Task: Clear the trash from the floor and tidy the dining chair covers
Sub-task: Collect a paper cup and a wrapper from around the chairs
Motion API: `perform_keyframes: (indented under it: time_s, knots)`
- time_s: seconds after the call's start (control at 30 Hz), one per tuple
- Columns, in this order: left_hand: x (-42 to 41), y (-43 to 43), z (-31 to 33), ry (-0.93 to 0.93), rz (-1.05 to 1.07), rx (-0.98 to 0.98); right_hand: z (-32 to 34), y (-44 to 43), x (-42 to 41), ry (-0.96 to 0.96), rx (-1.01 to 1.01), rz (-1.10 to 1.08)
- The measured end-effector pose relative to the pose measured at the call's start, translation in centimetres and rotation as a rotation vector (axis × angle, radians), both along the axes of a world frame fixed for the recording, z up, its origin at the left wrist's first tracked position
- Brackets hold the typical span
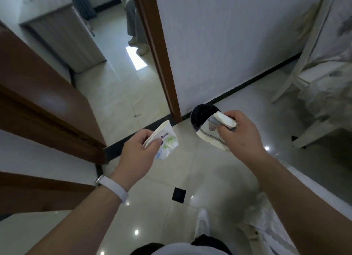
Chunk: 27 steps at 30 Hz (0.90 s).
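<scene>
My left hand [140, 150] grips a crushed white paper cup [166, 138] with green and blue print, held above the tiled floor. My right hand [242, 132] grips another flattened paper cup [210, 133] with a grey pattern, plus a white crumpled piece [226, 120] between thumb and fingers. Just beyond the right hand, a small black trash bin [202, 112] stands on the floor against the white wall. A dining chair with a pale patterned cover [323, 68] stands at the right; another covered chair [270, 230] shows at the lower right.
A brown door frame [160, 60] divides the wall from a doorway, and an open brown door [42, 94] stands at the left. Beyond the doorway stand a cabinet [62, 35] and a person's legs [136, 26]. My white shoe [202, 224] is on the glossy tiles.
</scene>
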<state>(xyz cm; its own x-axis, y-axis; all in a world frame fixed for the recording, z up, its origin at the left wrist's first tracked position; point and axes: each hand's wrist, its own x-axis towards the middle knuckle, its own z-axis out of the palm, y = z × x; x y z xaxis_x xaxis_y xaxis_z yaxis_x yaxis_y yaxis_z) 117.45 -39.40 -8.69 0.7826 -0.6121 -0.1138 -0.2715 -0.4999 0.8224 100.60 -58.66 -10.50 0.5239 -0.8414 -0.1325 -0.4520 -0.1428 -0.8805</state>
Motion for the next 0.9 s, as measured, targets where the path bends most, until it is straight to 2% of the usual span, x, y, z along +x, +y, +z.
perform_keyframes:
  time_s: [0.27, 0.5, 0.73, 0.9]
  knots:
    - [8.3, -8.5, -1.0, 0.012, -0.109, -0.024, -1.5, -4.8, 5.4, 0.069, -0.041, -0.115]
    - [18.7, -16.4, -5.4, 0.206, -0.230, -0.047, -2.2, -9.5, 12.9, 0.228, -0.096, -0.222]
    - [28.5, -23.7, -8.0, 0.076, -0.440, 0.064, -3.8, -12.9, 20.2, 0.315, -0.082, -0.328]
    - [31.5, -28.8, -10.1, 0.091, -0.561, 0.104, -5.5, -14.6, 21.7, 0.359, -0.031, -0.373]
